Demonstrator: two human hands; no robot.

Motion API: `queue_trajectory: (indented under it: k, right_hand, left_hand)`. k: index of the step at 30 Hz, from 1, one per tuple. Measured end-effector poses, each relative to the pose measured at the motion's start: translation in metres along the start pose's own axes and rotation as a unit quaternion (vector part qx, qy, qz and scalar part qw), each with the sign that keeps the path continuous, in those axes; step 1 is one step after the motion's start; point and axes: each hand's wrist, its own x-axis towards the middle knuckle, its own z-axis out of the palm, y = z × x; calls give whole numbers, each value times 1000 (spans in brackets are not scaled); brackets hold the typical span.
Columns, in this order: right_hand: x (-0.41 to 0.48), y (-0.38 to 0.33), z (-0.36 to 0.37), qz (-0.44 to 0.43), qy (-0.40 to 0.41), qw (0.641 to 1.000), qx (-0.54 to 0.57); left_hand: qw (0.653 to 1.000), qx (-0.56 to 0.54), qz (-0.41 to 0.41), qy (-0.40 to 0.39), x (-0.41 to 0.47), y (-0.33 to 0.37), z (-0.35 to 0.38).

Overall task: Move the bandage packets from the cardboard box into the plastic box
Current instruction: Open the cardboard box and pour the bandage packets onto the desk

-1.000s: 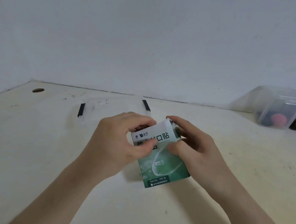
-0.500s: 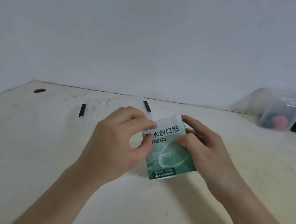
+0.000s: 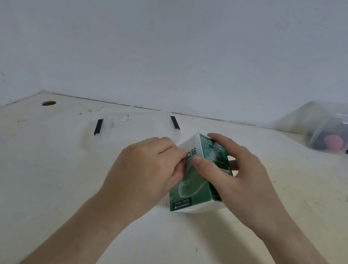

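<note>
cardboard box (image 3: 192, 186): green-white | table (image 3: 26, 177): cream | wall (image 3: 183, 31): white

- Soft, even light, moderately bright; no glare on the cream tabletop (image 3: 26, 177).
- Faint shadows with blurred edges lie on the tabletop under the cardboard box (image 3: 194, 187) and toward the near edge, so the light comes from above.
- The wall (image 3: 183, 31) reads grey-blue, dimmer toward its upper corners.
- Wide-angle bending shows at the tabletop's far left corner.
- The clear container (image 3: 335, 131) at the far right edge looks hazy; the print on the cardboard box is readable but slightly soft.
</note>
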Motion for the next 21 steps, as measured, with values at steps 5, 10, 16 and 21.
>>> queue_trajectory:
  k: [5, 10, 16, 21]
  right_hand:
    - [0, 1, 1, -14, -33, 999, 3]
    - [3, 5, -7, -27, -95, 993, 61]
    - [5, 14, -7, -16, -120, 992, 36]
    - [2, 13, 3, -52, -91, 994, 16]
  left_hand:
    - [999, 38, 34, 18, 3, -2, -3]
    - [996, -74, -36, 36, 4, -1, -5]
    - [993, -106, -59, 2, 4, 0, -5]
    - [999, -49, -16, 1, 5, -3, -10]
